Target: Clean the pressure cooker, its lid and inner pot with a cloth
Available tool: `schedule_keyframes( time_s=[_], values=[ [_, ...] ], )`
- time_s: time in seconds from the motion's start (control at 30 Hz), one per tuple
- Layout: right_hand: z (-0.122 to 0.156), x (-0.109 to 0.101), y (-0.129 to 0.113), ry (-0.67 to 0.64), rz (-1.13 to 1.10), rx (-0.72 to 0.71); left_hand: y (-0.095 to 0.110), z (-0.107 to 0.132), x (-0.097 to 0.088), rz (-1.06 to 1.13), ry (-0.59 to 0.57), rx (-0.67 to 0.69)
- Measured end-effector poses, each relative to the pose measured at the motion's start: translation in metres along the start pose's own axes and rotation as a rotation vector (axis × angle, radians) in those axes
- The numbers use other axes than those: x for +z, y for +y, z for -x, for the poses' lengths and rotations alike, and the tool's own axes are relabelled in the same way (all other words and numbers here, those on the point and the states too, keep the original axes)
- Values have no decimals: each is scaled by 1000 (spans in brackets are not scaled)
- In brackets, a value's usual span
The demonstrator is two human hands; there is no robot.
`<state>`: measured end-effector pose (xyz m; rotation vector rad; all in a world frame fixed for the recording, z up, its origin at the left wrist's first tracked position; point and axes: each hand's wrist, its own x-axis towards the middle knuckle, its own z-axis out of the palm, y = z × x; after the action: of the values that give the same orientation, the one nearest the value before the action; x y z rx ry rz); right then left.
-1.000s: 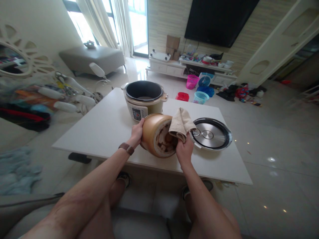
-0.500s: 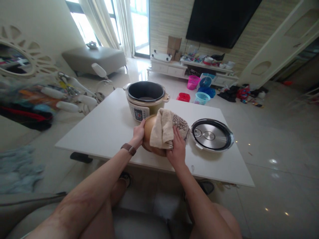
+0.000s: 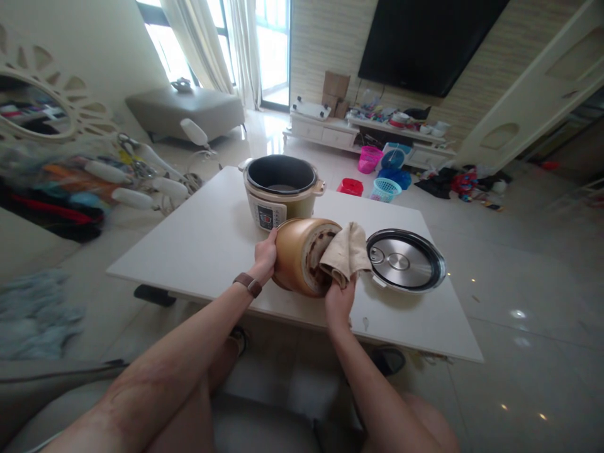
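A gold inner pot (image 3: 297, 255) lies tipped on its side above the white table (image 3: 198, 245), its mouth turned to the right. My left hand (image 3: 265, 259) grips its left side, a brown watch on the wrist. My right hand (image 3: 338, 297) is closed on a beige cloth (image 3: 345, 253) pressed against the pot's open rim. Behind the pot stands the cooker body (image 3: 282, 189), open and dark inside. Its steel lid (image 3: 406, 262) lies flat on the table to the right.
Coloured plastic baskets (image 3: 384, 185) sit on the tiled floor beyond the table. A TV cabinet (image 3: 330, 129) with clutter stands at the back under a wall television. Cluttered items (image 3: 94, 182) lie at the left. My bare knees are below the table's near edge.
The cloth lay draped over the pot's outside half a second ago; now it is bunched at the rim, and the pot's mouth shows again. My right hand has dropped below the rim.
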<state>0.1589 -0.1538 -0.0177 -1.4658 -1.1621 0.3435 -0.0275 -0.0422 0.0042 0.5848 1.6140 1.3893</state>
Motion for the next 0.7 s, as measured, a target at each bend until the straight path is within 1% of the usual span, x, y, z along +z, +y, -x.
schedule_keyframes(
  time_s=[0.07, 0.13, 0.2, 0.23, 0.3, 0.37, 0.4, 0.47, 0.57, 0.63, 0.7],
  values=[
    [22, 3, -12, 7, -5, 30, -1, -1, 0, 16, 0, -16],
    [41, 5, -25, -57, 39, -22, -2, -2, 1, 43, -18, -33],
    [51, 6, -35, -119, 82, -116, -2, -2, 1, 62, -41, -36],
    [52, 5, -38, -146, 100, -173, -2, -1, 1, 57, -48, -29],
    [46, 4, -40, -192, 131, -290, -1, 0, 1, 37, -62, -7],
    [30, 2, -39, -208, 148, -369, 0, 2, 2, 24, -79, 10],
    [20, 0, -38, -203, 149, -380, 1, 3, 3, 24, -88, 14],
    [-2, -3, -35, -173, 131, -343, 2, 5, 4, 15, -96, 26],
    [-33, -10, -28, -106, 64, -209, 3, 8, 5, -40, -84, 82],
    [-50, -13, -18, -40, -2, -73, 4, 10, 5, -63, -82, 116],
    [-60, -15, -4, 47, -57, 109, 5, 14, 5, -72, -90, 130]
  ],
)
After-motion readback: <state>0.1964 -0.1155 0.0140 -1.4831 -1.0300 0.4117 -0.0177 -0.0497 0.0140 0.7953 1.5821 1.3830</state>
